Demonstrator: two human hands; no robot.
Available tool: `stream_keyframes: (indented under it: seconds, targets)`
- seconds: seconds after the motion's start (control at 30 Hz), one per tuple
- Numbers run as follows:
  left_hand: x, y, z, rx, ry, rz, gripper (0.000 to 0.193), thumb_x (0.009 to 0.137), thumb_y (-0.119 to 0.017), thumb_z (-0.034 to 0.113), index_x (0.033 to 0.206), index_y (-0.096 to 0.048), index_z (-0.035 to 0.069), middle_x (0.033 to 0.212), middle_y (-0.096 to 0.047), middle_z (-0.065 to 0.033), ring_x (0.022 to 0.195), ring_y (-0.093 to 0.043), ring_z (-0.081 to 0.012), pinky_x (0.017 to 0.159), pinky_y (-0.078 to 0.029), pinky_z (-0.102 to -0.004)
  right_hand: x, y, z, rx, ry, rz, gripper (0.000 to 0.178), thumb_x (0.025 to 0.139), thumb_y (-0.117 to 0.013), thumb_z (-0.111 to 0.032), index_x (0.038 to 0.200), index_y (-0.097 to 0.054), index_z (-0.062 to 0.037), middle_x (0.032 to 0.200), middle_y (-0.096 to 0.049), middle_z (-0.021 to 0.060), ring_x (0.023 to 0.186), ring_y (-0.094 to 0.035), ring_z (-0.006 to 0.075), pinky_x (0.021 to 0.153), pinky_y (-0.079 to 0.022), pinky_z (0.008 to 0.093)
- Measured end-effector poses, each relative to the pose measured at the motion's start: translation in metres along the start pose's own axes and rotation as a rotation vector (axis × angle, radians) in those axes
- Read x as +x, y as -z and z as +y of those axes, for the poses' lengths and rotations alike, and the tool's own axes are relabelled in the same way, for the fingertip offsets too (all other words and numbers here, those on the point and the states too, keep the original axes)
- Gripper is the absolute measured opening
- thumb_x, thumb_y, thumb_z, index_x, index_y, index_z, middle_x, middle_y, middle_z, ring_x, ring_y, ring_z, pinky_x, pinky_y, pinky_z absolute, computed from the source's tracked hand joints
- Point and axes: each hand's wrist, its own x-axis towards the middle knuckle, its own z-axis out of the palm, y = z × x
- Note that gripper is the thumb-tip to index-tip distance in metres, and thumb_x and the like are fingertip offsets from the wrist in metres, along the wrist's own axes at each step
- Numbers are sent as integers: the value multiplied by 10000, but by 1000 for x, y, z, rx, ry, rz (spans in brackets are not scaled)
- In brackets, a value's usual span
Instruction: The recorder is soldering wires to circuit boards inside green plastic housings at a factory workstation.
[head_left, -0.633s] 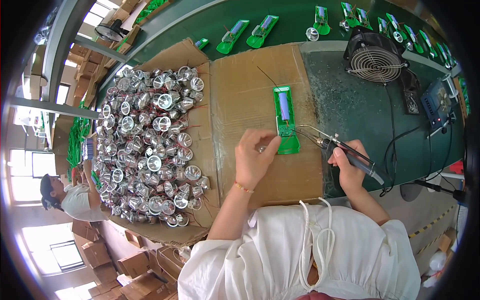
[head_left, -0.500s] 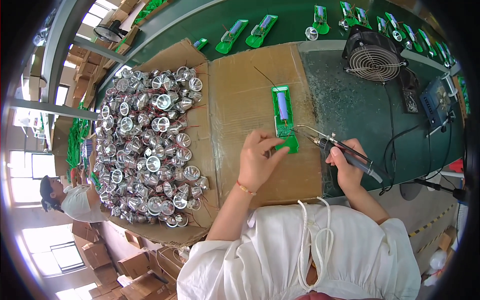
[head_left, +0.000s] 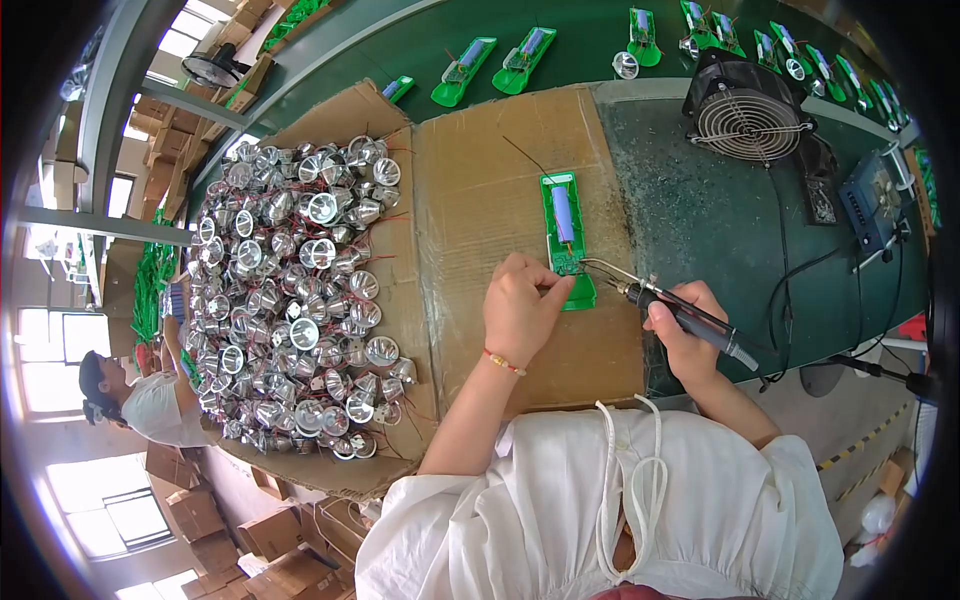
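A green plastic housing (head_left: 586, 298) lies on the cardboard sheet in front of me, holding a purple cylindrical battery (head_left: 563, 216) and a small green circuit board (head_left: 568, 262). A thin dark wire sticks out past its far end. My left hand (head_left: 524, 302) is at the left edge of the housing, beside the board, thumb and index finger pinched together; whatever is between them is too small to make out. My right hand (head_left: 690, 335) grips a soldering iron (head_left: 705, 326) with a thin metal tube along it. Its tip end points left, close to the board's right side.
On the left, a cardboard box (head_left: 400, 300) holds many silver reflector cups (head_left: 303, 333) with red wires. A fan (head_left: 748, 125) and a blue control box (head_left: 868, 205) stand at right. More green housings (head_left: 463, 72) line the far bench. Another person (head_left: 160, 400) works at far left.
My left thumb and index finger have closed into a pinch beside the board. The soldering iron has shifted slightly, its tip still near the board.
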Motion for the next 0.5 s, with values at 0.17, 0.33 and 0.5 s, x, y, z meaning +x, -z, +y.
stream_keyframes:
  seconds: [0.17,0.33,0.5]
  targets:
    - [4,-1,4,146,-4,-39,147,682,-693,175,626,-642,48,765,-569,-86,783,-565,-252,649,-466,-358,1,0,2,53,-49,-16,147,790,-615,-68,795,-486,2,696,-559,73,574,-558,102,532,-457,228]
    - [12,4,2,166,-28,-144,176,683,-690,195,622,-635,40,765,-569,-106,782,-569,-264,645,-467,-365,1,1,5,56,-75,-29,148,788,-618,-68,792,-486,-2,696,-555,67,571,-556,101,532,-456,226]
    - [16,3,-11,155,-39,-234,220,684,-693,220,627,-623,19,760,-570,-128,719,-578,-288,624,-465,-374,-1,1,6,9,-31,-52,144,793,-611,-70,794,-484,-2,693,-556,70,568,-557,104,530,-459,229]
